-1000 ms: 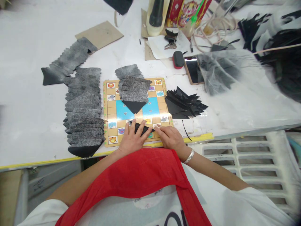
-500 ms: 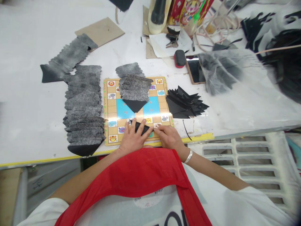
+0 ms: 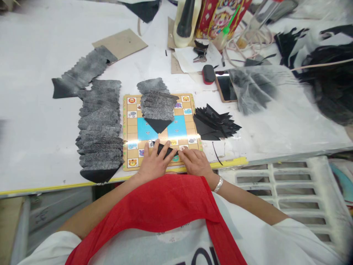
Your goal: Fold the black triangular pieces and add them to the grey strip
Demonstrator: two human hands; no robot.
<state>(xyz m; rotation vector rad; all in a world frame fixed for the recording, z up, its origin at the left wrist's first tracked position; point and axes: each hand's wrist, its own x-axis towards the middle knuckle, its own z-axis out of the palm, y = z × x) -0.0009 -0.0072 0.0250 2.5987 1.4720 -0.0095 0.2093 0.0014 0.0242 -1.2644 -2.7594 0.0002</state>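
A colourful game board [image 3: 131, 129] with animal pictures lies at the table's front edge. On it, my left hand [image 3: 154, 162] rests with fingers spread over a small black piece [image 3: 160, 148]. The fingertips of my right hand [image 3: 194, 160] are together at the right end of that piece; what they pinch is too small to make out. Overlapping grey speckled pieces [image 3: 158, 105] lie on the upper part of the board. Left of the board is a long overlapping row of grey pieces [image 3: 100, 125]. Black pointed pieces [image 3: 215, 123] are fanned out at its right.
Behind the board lie a phone [image 3: 225, 86], a black and red case [image 3: 208, 74], plastic film [image 3: 298, 99] and a bottle [image 3: 186, 25]. Cardboard [image 3: 124, 46] is at the back left. A white slatted rack [image 3: 275, 184] stands below the table at right.
The camera view has shifted slightly, so the table items appear a little lower. Both hands stay at the black piece, with only slight movement of the fingers.
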